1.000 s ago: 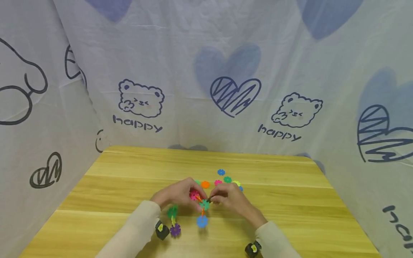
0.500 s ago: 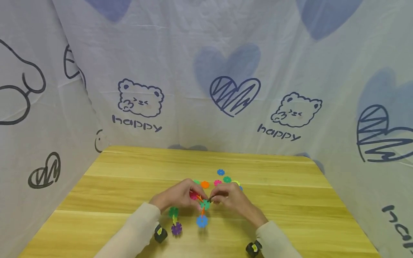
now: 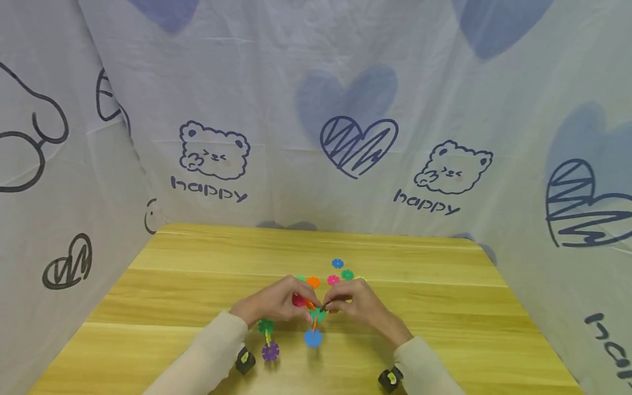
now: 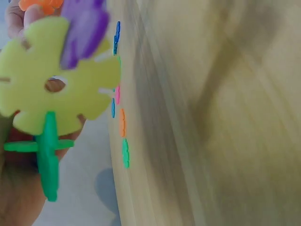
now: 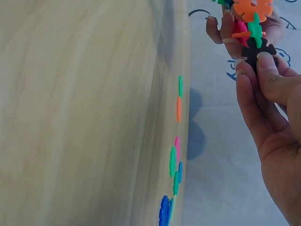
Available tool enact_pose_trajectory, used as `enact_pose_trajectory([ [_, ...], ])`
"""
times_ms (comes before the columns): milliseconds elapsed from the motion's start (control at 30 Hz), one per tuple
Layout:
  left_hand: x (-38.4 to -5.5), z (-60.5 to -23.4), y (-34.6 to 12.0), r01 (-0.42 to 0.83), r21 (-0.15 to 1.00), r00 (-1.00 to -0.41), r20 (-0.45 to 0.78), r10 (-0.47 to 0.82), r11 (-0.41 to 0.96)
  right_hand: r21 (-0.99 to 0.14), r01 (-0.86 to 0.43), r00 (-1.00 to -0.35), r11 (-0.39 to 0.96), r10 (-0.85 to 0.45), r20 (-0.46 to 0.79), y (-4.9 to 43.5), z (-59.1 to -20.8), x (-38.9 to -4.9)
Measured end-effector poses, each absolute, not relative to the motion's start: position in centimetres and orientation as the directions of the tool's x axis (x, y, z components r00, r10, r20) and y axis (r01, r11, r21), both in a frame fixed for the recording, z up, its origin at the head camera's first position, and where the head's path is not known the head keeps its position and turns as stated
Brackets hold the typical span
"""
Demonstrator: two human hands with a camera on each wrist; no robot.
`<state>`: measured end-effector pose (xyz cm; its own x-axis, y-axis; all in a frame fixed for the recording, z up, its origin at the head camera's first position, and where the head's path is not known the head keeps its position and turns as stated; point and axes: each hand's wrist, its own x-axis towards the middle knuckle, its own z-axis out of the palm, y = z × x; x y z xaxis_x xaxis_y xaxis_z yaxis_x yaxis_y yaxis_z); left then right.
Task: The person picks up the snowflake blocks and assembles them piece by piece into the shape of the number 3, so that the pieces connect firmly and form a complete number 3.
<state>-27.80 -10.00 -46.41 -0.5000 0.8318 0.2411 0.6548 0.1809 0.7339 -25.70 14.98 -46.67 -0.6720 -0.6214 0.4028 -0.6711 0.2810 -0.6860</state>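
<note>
My left hand (image 3: pixel 276 299) grips a chain of joined plastic snowflake discs, held up over the table. Near its fingertips are a pink disc (image 3: pixel 298 300) and a green disc (image 3: pixel 319 315); a blue disc (image 3: pixel 313 339) hangs in front. Closer to the left wrist, a yellow disc (image 4: pixel 33 80) joins a purple disc (image 4: pixel 84 35) and a green one (image 4: pixel 47 165). My right hand (image 3: pixel 364 307) pinches a black snowflake disc (image 5: pixel 253 48) between thumb and fingers, its edge right at the chain's green disc (image 5: pixel 255 31), below an orange disc (image 5: pixel 254 9). Fingers partly hide the joint.
Beyond the hands, loose discs lie flat on the wooden table (image 3: pixel 197 285), among them blue (image 3: pixel 338 263), green (image 3: pixel 348 274), pink (image 3: pixel 333 280) and orange (image 3: pixel 313 282) ones. A white printed cloth (image 3: pixel 286 181) hangs around the table's back and sides.
Both hands stay close together. The chain's front part, with the green and blue discs, has shifted slightly right, and the left fingertips have come nearer the black disc.
</note>
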Motion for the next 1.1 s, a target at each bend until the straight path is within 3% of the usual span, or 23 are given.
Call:
enact_pose_trajectory([
  [367, -27.4, -45.9, -9.9, 0.621, 0.713, -0.587, 0.148, 0.796, 0.326, -0.586, -0.744, -0.628, 0.322, -0.637, 0.448, 14.9, -46.9, -26.1],
  [767, -27.4, -46.1, -10.4, 0.556, 0.709, -0.672, 0.075, 0.737, 0.434, -0.599, -0.620, -0.781, 0.508, -0.473, 0.407, 16.7, -46.8, -27.3],
  [1100, -27.2, -46.7, -10.7, 0.507, 0.706, -0.724, 0.037, 0.689, 0.494, -0.551, -0.442, -0.897, 0.708, -0.350, 0.269, 18.7, -48.0, -28.5],
])
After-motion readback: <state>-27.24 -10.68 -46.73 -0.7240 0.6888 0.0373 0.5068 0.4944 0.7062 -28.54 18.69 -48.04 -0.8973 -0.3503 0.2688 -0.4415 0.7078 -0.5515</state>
